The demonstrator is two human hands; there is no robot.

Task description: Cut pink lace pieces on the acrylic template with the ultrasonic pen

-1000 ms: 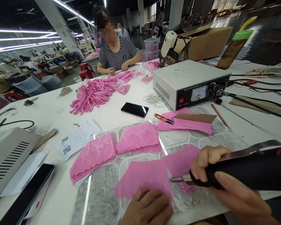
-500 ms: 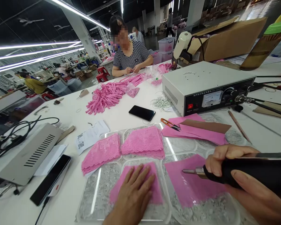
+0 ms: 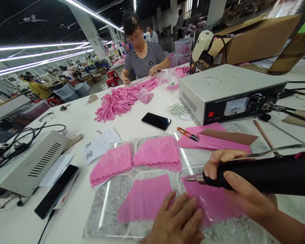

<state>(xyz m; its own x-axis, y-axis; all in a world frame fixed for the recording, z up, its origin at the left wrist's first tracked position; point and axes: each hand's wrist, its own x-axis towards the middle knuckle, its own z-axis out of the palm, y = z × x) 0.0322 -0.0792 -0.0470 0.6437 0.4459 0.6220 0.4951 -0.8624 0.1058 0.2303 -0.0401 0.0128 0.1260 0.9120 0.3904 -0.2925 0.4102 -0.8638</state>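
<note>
My right hand point(image 3: 259, 206) is wrapped round a black handheld ultrasonic welder point(image 3: 266, 174), its metal tip pointing left above the upper left corner of a pink fabric piece point(image 3: 216, 206). I cannot tell if the tip touches the cloth. My left hand point(image 3: 178, 220) is open with fingers stretched out, lying between that piece and a second pink fabric piece point(image 3: 144, 198). Its fingertips reach the edges of both. Beneath them lies a clear-topped, marble-patterned mat point(image 3: 109, 206). Two stacks of scalloped pink lace, a left stack point(image 3: 112, 164) and a right stack point(image 3: 157, 152), lie just behind.
Orange-handled thread snips point(image 3: 188, 134) lie by folded pink cloth point(image 3: 218, 140). Behind stand a phone point(image 3: 156, 121) and a control box point(image 3: 231, 91). Another phone point(image 3: 56, 191) and box point(image 3: 27, 162) are left. Across the table, a person point(image 3: 144, 61) handles pink strips point(image 3: 119, 103).
My left hand has slid right, off the middle of the left fabric piece. My right hand has brought the welder left and slightly up. The person opposite has spread their hands apart.
</note>
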